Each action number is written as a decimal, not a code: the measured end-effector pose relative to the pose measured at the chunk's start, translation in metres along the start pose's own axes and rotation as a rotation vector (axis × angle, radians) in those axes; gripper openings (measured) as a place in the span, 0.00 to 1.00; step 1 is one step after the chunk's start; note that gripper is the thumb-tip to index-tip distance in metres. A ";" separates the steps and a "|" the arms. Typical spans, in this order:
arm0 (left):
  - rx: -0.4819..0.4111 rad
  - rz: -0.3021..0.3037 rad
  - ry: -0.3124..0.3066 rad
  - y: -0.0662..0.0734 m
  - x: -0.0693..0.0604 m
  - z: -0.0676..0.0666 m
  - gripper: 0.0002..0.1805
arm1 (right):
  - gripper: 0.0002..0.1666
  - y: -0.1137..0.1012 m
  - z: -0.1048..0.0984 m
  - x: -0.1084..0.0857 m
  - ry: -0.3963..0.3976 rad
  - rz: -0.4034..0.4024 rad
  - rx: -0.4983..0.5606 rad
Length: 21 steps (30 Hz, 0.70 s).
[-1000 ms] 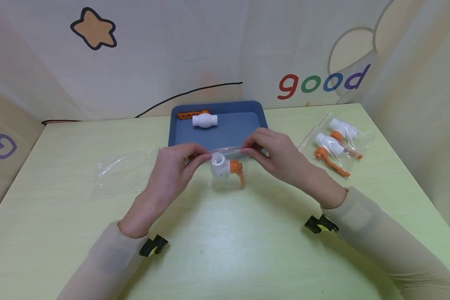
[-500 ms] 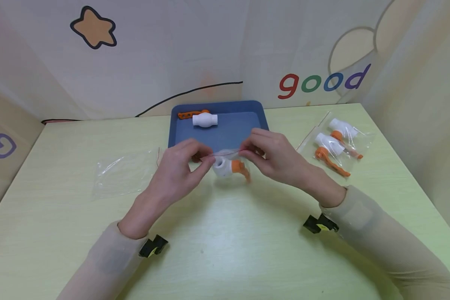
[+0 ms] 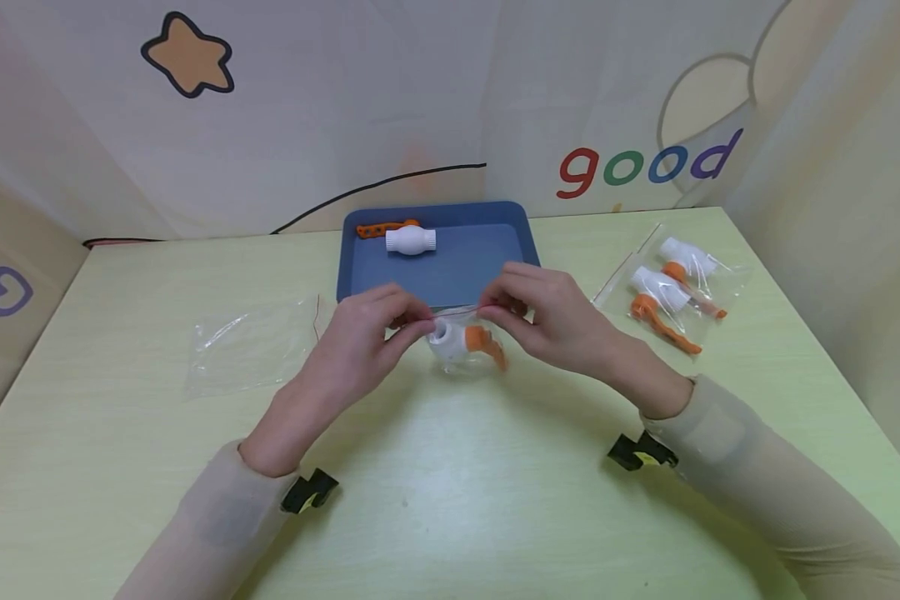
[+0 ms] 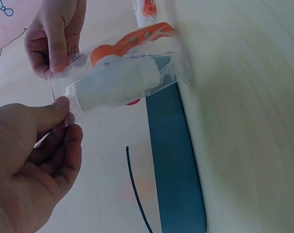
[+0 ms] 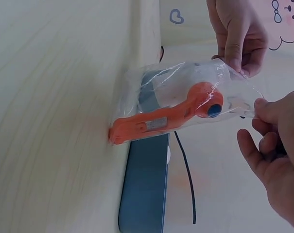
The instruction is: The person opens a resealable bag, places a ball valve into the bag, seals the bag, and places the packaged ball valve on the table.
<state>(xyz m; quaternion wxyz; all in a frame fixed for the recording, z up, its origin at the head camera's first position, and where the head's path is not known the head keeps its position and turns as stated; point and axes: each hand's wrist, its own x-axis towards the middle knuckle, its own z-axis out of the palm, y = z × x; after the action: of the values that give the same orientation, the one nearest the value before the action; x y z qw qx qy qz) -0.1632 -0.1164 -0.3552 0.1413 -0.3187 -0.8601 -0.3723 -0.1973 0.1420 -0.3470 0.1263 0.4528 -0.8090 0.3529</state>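
A clear plastic bag (image 5: 129,90) with a red line along its top edge hangs between both hands. Inside it lie a white valve body (image 3: 447,341) and an orange handle (image 5: 154,121). My left hand (image 3: 356,342) pinches the left end of the top edge between thumb and finger. At the right end, my right hand (image 3: 551,312) pinches the same edge. In the left wrist view the white body (image 4: 115,81) shows through the plastic, with the orange handle (image 4: 132,42) alongside it.
Behind the hands, a blue tray (image 3: 468,250) holds another white body (image 3: 411,242) and an orange handle (image 3: 378,229). An empty-looking clear bag (image 3: 247,346) lies at the left. On the right are bagged white bodies (image 3: 658,288) with orange handles (image 3: 675,335).
The left hand has moved slightly right, closer to the right hand. The bag's top edge has lowered a little, and the valve inside has shifted right and tilted.
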 end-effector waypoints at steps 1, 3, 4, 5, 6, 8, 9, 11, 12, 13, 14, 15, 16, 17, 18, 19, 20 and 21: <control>0.000 0.001 -0.005 0.001 0.000 0.000 0.02 | 0.09 0.001 0.000 0.000 0.002 -0.001 0.005; 0.002 0.011 -0.005 0.002 0.001 0.001 0.02 | 0.08 0.001 -0.001 -0.001 0.007 -0.004 0.017; 0.005 0.014 -0.005 0.002 0.001 0.002 0.03 | 0.08 0.002 -0.002 -0.001 0.007 -0.004 0.025; 0.007 0.017 -0.005 0.003 0.001 0.003 0.03 | 0.08 0.002 -0.002 -0.001 0.008 -0.005 0.031; 0.013 0.022 -0.002 0.003 0.001 0.003 0.03 | 0.07 0.002 -0.002 -0.001 0.010 -0.007 0.038; 0.024 0.032 0.006 0.004 0.002 0.004 0.03 | 0.07 0.003 -0.002 -0.002 0.014 -0.011 0.046; 0.028 0.034 0.007 0.005 0.003 0.004 0.03 | 0.08 0.003 -0.002 -0.002 0.018 -0.013 0.049; 0.033 0.040 0.010 0.006 0.003 0.004 0.03 | 0.08 0.004 -0.001 -0.002 0.026 -0.024 0.054; 0.035 0.042 0.013 0.006 0.004 0.004 0.03 | 0.08 0.004 0.000 -0.002 0.028 -0.029 0.056; 0.036 0.046 0.017 0.007 0.004 0.005 0.03 | 0.08 0.004 0.000 -0.002 0.030 -0.032 0.059; 0.038 0.050 0.021 0.007 0.005 0.005 0.03 | 0.08 0.004 0.001 -0.002 0.031 -0.034 0.062; 0.037 0.053 0.026 0.007 0.005 0.006 0.02 | 0.08 0.003 0.001 -0.001 0.030 -0.033 0.065; 0.036 0.055 0.031 0.008 0.005 0.007 0.02 | 0.08 0.003 0.001 -0.001 0.028 -0.030 0.069; 0.032 0.055 0.037 0.008 0.006 0.007 0.02 | 0.07 0.003 0.002 -0.001 0.026 -0.024 0.073; 0.031 0.055 0.043 0.008 0.005 0.008 0.01 | 0.07 0.002 0.001 -0.001 0.025 -0.017 0.078; 0.029 0.054 0.048 0.008 0.005 0.009 0.00 | 0.07 0.002 0.001 -0.001 0.023 -0.010 0.083; 0.028 0.052 0.052 0.009 0.005 0.009 0.01 | 0.07 0.002 0.001 -0.001 0.023 -0.003 0.089; 0.025 0.050 0.055 0.009 0.005 0.009 0.01 | 0.07 0.001 0.000 -0.002 0.023 0.003 0.097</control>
<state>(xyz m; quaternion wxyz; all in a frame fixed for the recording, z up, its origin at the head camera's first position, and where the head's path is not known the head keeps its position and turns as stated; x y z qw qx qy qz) -0.1614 -0.1026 -0.3541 0.1783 -0.3278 -0.8523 -0.3666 -0.1976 0.1431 -0.3488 0.1130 0.4531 -0.7902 0.3970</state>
